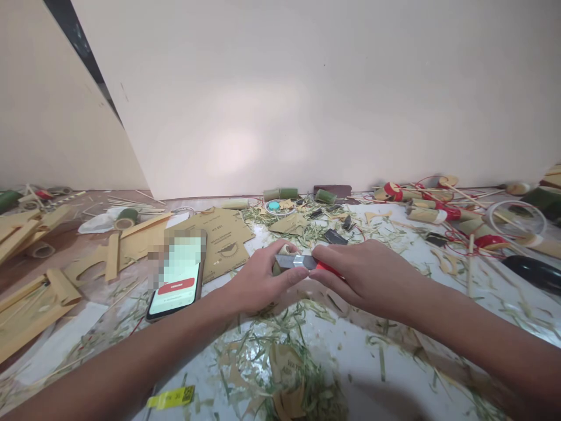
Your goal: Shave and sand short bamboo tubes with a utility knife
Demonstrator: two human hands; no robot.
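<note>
My left hand is closed around a short piece of bamboo, most of it hidden by the fingers. In my right hand is a utility knife with a red handle, its blade extended to the left. The blade lies across the bamboo piece, and my left thumb is close beneath it. Green and tan bamboo shavings lie on the white surface below and around both hands.
A phone with a lit screen lies left of my hands on brown sandpaper. Bamboo pieces stand at the back by a pale wall. Rolls of tape, red string and a black object lie at right.
</note>
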